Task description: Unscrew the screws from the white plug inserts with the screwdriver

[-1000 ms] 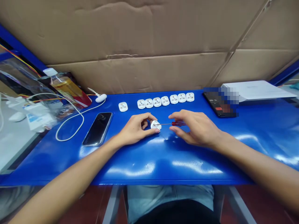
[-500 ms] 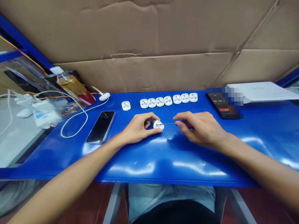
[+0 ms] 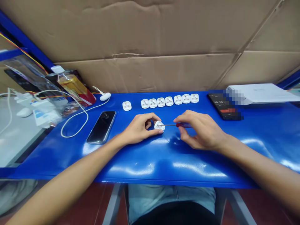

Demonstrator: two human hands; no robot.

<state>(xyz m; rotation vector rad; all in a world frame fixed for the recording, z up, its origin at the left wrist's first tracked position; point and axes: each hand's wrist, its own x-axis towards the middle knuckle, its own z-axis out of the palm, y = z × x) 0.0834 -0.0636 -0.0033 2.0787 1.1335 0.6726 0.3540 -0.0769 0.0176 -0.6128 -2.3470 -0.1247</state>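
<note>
The left hand (image 3: 140,127) has its fingers clamped around a white plug (image 3: 159,126) on the blue table (image 3: 138,164). The right hand (image 3: 202,131) pinches a red-handled screwdriver (image 3: 183,125) between thumb and fingers, its tip touching the plug. A row of white plugs (image 3: 170,101) lies beyond the plug; a phone (image 3: 101,127) lies left of it.

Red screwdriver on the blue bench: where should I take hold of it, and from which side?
Take the red grip from the right, where the right hand holds it. The thin metal shaft runs left to the white plug piece in the left hand, so that end is occupied.
</note>
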